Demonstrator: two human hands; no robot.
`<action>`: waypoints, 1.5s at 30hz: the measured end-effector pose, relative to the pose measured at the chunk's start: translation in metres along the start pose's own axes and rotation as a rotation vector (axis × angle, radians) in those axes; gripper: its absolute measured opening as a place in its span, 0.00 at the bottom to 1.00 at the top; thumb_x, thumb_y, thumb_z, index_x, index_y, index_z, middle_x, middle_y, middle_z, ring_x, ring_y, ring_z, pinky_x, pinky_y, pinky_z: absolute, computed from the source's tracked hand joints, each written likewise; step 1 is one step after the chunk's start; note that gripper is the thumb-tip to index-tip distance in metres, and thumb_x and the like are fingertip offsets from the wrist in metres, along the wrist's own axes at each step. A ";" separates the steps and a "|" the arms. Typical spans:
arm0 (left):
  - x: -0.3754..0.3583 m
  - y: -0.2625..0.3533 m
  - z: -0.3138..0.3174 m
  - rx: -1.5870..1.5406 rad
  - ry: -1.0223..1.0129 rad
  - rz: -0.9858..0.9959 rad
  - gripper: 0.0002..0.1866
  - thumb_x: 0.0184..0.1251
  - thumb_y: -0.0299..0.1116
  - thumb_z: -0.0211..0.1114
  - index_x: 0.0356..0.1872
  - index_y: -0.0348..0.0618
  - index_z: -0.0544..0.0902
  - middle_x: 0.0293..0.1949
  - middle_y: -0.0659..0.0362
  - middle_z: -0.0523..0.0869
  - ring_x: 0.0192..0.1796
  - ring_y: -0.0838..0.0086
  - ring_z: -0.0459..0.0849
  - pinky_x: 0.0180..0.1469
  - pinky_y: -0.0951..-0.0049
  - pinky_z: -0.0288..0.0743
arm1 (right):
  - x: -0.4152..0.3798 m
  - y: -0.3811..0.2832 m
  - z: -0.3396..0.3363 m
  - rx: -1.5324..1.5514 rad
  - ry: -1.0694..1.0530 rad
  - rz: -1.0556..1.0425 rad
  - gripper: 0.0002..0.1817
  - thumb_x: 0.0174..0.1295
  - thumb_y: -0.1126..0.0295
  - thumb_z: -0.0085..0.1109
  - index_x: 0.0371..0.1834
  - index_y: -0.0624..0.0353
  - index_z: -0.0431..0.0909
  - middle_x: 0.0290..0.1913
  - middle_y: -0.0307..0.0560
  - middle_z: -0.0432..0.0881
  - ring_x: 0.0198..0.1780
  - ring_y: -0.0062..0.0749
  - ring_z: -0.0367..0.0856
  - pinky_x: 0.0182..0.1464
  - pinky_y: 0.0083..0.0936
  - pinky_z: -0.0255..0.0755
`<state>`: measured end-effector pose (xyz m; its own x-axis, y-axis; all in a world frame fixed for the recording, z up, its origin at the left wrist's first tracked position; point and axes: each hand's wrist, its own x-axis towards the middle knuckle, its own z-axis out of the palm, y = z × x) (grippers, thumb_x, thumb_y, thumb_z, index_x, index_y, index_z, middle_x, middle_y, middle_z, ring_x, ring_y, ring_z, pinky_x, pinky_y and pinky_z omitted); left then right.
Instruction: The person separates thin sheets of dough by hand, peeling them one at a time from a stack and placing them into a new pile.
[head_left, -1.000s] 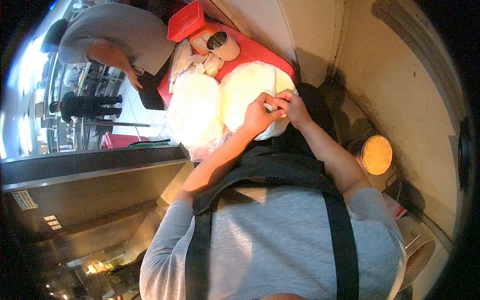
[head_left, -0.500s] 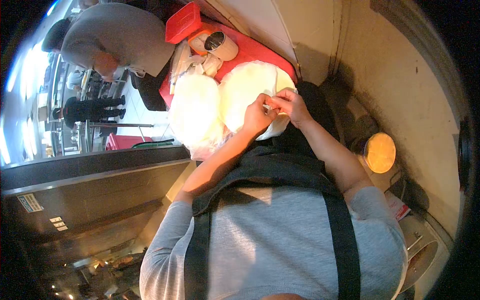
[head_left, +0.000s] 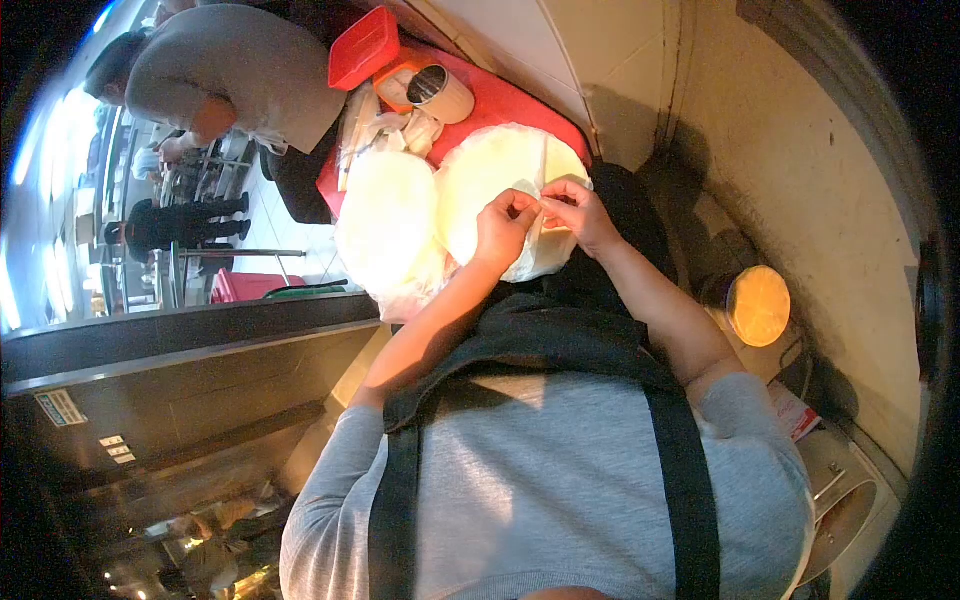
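Observation:
A pale stack of thin round sheets [head_left: 490, 165], like dough wrappers, lies in front of me. Over its near right part, my left hand [head_left: 506, 228] and my right hand [head_left: 582, 216] are held close together. Thumb and fingers of both hands are pinched, apparently at the edge of a top sheet, where a crease runs across the stack. What exactly sits between the left fingertips is too small to make out. To the left, touching this stack, is a second bright pile of round sheets [head_left: 385, 220] on clear plastic.
Both piles rest on a red surface [head_left: 505, 95]. Behind them are a metal cup [head_left: 442, 95], a red plastic container [head_left: 363, 48] and crumpled plastic bags [head_left: 405, 132]. A wall [head_left: 780, 150] stands at right, near a yellow-topped round container [head_left: 760, 306]. Another person in grey [head_left: 235, 75] is at upper left.
My left hand has shifted slightly left, opening a small gap from my right hand. The crease and flap at the stack's right side look different.

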<state>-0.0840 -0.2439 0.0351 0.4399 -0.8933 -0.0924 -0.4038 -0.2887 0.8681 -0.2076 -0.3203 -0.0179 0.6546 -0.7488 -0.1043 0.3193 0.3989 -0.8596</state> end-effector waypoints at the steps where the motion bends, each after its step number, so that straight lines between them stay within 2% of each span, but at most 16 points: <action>1: -0.001 0.001 0.000 -0.073 -0.019 -0.037 0.04 0.61 0.26 0.64 0.33 0.36 0.80 0.27 0.62 0.81 0.28 0.80 0.76 0.32 0.80 0.71 | 0.000 0.000 -0.002 0.008 -0.015 0.011 0.10 0.57 0.66 0.61 0.37 0.61 0.78 0.35 0.42 0.79 0.37 0.24 0.78 0.34 0.20 0.75; 6: -0.005 0.003 0.000 -0.323 -0.051 -0.140 0.04 0.59 0.24 0.64 0.33 0.37 0.79 0.27 0.61 0.81 0.28 0.80 0.76 0.33 0.82 0.71 | 0.001 0.003 -0.005 -0.024 -0.051 0.046 0.12 0.55 0.67 0.63 0.37 0.63 0.78 0.35 0.43 0.80 0.37 0.25 0.79 0.36 0.21 0.75; 12: -0.006 -0.004 0.000 -0.240 -0.031 0.056 0.08 0.57 0.21 0.65 0.37 0.36 0.77 0.28 0.61 0.81 0.30 0.80 0.77 0.35 0.81 0.72 | 0.004 0.007 -0.002 -0.086 -0.025 0.060 0.11 0.54 0.68 0.63 0.35 0.64 0.78 0.32 0.42 0.80 0.32 0.23 0.78 0.34 0.18 0.73; 20: -0.008 -0.006 0.004 -0.235 -0.113 -0.072 0.07 0.62 0.26 0.63 0.38 0.35 0.76 0.27 0.61 0.81 0.28 0.81 0.77 0.33 0.82 0.71 | 0.003 0.007 -0.002 -0.163 0.004 0.002 0.09 0.53 0.70 0.62 0.35 0.65 0.78 0.31 0.41 0.80 0.30 0.21 0.77 0.35 0.17 0.71; 30: -0.007 -0.006 0.006 -0.228 -0.058 -0.073 0.06 0.65 0.28 0.60 0.37 0.35 0.77 0.27 0.61 0.81 0.28 0.80 0.76 0.32 0.81 0.71 | 0.000 0.001 -0.004 -0.063 -0.048 0.038 0.09 0.56 0.69 0.59 0.35 0.65 0.78 0.32 0.41 0.80 0.33 0.22 0.78 0.37 0.19 0.73; 38: -0.012 -0.008 0.007 -0.234 -0.122 -0.081 0.06 0.66 0.29 0.59 0.35 0.37 0.76 0.26 0.61 0.80 0.27 0.81 0.75 0.31 0.81 0.70 | 0.002 0.004 -0.010 0.037 -0.154 0.093 0.10 0.60 0.67 0.56 0.37 0.63 0.78 0.32 0.42 0.80 0.33 0.24 0.79 0.37 0.20 0.73; 41: -0.014 -0.007 0.007 -0.280 -0.143 -0.104 0.06 0.67 0.30 0.58 0.34 0.37 0.75 0.25 0.61 0.79 0.27 0.80 0.75 0.31 0.81 0.70 | 0.005 0.003 -0.013 0.237 -0.241 0.191 0.10 0.61 0.66 0.56 0.38 0.63 0.76 0.32 0.43 0.80 0.32 0.25 0.79 0.36 0.20 0.73; 45: -0.016 -0.003 0.011 -0.315 -0.182 -0.087 0.06 0.67 0.29 0.58 0.34 0.37 0.75 0.26 0.61 0.79 0.27 0.80 0.76 0.31 0.81 0.70 | 0.007 0.010 -0.016 0.241 -0.229 0.174 0.11 0.62 0.65 0.55 0.39 0.63 0.75 0.31 0.43 0.79 0.30 0.26 0.79 0.34 0.21 0.73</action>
<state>-0.0986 -0.2323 0.0284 0.2999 -0.9251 -0.2329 -0.0919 -0.2710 0.9582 -0.2104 -0.3303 -0.0349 0.8406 -0.5322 -0.1003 0.3243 0.6430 -0.6938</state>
